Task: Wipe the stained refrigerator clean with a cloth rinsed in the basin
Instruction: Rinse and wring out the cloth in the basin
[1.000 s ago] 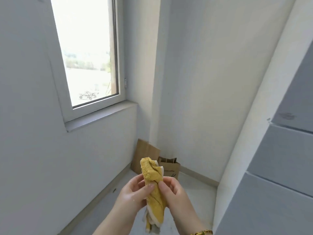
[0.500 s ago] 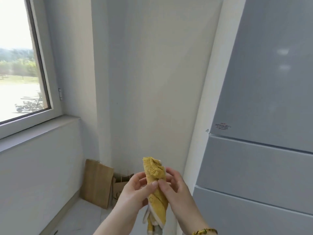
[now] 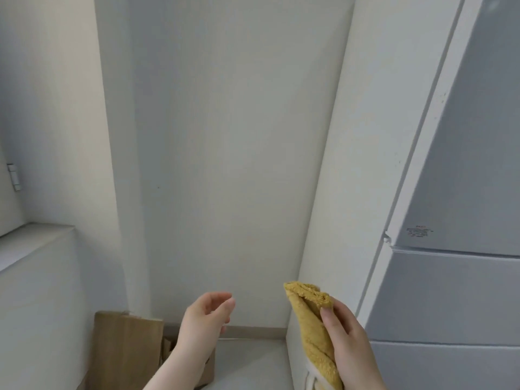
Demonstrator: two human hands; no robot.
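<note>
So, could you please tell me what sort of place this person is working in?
Probably a corner of a home kitchen or utility room: a tall grey refrigerator stands on the right, a window sill juts out at left, and brown cardboard leans against the wall.

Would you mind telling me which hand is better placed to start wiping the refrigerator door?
The right hand: it grips the yellow cloth and is nearest the refrigerator. The left hand holds nothing and is farther from it.
</note>
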